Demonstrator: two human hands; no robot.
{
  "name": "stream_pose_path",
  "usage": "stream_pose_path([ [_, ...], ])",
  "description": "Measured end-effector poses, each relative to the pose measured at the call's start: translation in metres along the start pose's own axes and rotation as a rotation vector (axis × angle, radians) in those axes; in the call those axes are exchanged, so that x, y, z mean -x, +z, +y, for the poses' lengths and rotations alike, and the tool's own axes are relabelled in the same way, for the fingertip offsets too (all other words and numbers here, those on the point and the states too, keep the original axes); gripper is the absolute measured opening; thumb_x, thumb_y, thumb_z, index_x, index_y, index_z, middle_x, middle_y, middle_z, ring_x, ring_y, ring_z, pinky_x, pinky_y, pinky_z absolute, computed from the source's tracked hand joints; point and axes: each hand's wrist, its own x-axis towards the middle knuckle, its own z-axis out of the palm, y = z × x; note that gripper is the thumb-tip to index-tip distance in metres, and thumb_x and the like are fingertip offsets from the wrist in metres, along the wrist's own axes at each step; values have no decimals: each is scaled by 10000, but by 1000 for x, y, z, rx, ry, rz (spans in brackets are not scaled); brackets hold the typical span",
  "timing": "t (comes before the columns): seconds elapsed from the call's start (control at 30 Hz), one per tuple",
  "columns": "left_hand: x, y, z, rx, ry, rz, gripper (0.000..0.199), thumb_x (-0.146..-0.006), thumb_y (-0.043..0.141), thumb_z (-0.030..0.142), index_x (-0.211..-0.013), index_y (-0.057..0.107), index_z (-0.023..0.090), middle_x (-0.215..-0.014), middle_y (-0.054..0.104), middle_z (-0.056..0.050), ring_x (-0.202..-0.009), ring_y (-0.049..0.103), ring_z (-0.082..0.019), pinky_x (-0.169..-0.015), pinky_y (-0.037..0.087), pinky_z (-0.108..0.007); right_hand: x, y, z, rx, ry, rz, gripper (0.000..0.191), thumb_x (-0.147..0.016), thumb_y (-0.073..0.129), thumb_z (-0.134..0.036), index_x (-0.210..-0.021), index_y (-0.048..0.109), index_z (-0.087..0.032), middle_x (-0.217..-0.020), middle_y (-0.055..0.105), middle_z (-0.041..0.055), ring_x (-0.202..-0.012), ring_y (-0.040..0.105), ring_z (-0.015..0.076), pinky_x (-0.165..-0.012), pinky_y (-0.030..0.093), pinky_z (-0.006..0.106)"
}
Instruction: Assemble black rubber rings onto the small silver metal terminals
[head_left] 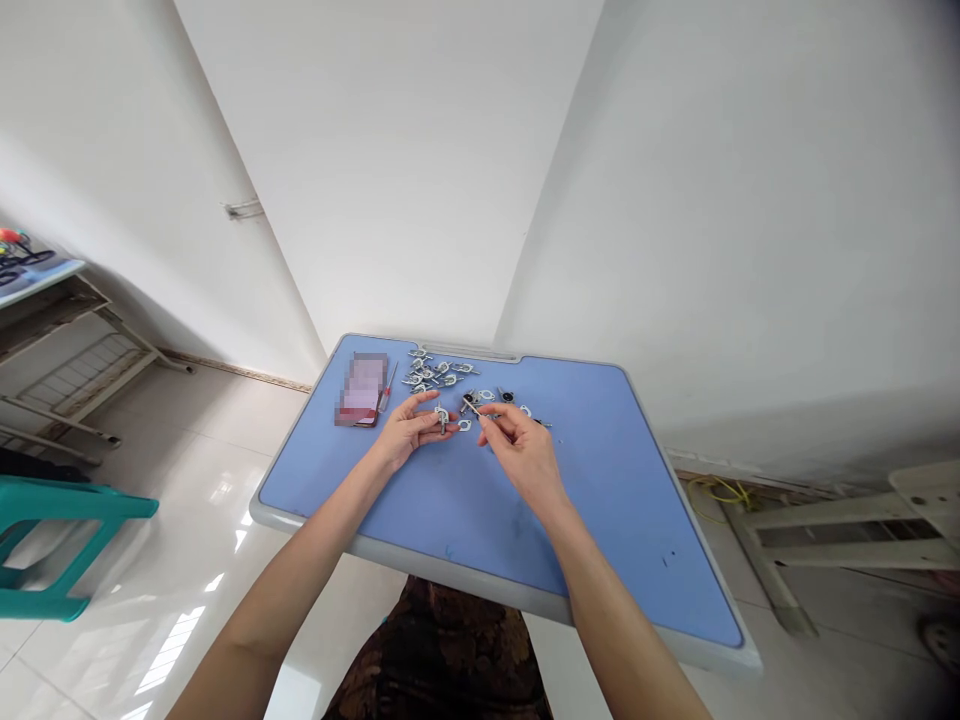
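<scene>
My left hand [409,432] is closed with its fingertips round a small silvery metal part [442,416] that has a flat flange and a short shaft. Just to the right, my right hand [523,452] pinches a thin, pale, stick-like piece [472,407] whose exact kind I cannot make out. Its tip points toward a dark round part [469,399]. Between the hands lies a flat metal plate with a hole [465,426], and a similar plate [487,396] rests farther back. Another black-topped part [507,395] sits behind my right fingers, which partly hide the things there.
A group of similar metal parts [431,373] lies at the back of the blue table [450,510]. To its left are a screwdriver [388,388] and a phone-like flat object [363,388], blurred out. A green stool [67,535] stands at left; a wall [397,180] rises behind.
</scene>
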Motion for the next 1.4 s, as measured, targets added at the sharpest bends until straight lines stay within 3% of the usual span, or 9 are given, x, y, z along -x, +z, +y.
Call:
stream_pose_path([
  [0.17, 1, -2, 3, 32, -96, -23, 425, -745, 697, 232, -1132, 561, 121, -916, 710, -109, -847, 696, -211, -814, 540, -341, 1, -2, 0, -43, -17, 27, 211, -783, 566, -384, -772, 621, -180, -524, 440, -43, -465, 383, 94, -462, 311, 235],
  [0.3, 0, -4, 1, 12, -105, -52, 444, -759, 680, 236, -1175, 555, 143, -928, 710, -107, -819, 702, -209, -790, 550, -334, 1, -3, 1, -167, -3, -80, 261, -820, 530, -402, -870, 643, -172, -588, 477, -27, -463, 428, 92, -463, 368, 241],
  [0.47, 0, -3, 1, -17, -147, -55, 329, -787, 657, 273, -1074, 617, 120, -885, 712, -118, -760, 707, -212, -748, 561, -323, 2, -2, 2, -221, -50, -1, 207, -844, 539, -387, -937, 553, -202, -657, 500, -33, -480, 461, 92, -466, 410, 238],
  [0.93, 3, 3, 2, -78, -196, -110, 355, -811, 643, 310, -1082, 633, 81, -792, 684, -96, -684, 686, -175, -680, 558, -290, 2, 2, 5, -117, -153, -17, 141, -894, 479, -354, -905, 506, -216, -710, 513, -20, -505, 486, 91, -481, 411, 229],
  [1.23, 2, 4, -1, -110, -213, -70, 305, -830, 628, 253, -1078, 634, 77, -782, 689, -89, -687, 691, -172, -716, 560, -310, 3, 5, -1, -7, -185, -49, 113, -867, 508, -314, -856, 534, -205, -651, 534, -23, -488, 499, 99, -486, 413, 237],
  [1.4, 1, 2, -3, -101, -208, -77, 278, -855, 597, 249, -1074, 635, 81, -784, 691, -86, -712, 697, -175, -723, 562, -303, 4, 3, -2, -64, -205, 15, 106, -856, 527, -311, -843, 539, -206, -713, 566, -10, -505, 541, 102, -509, 456, 248],
])
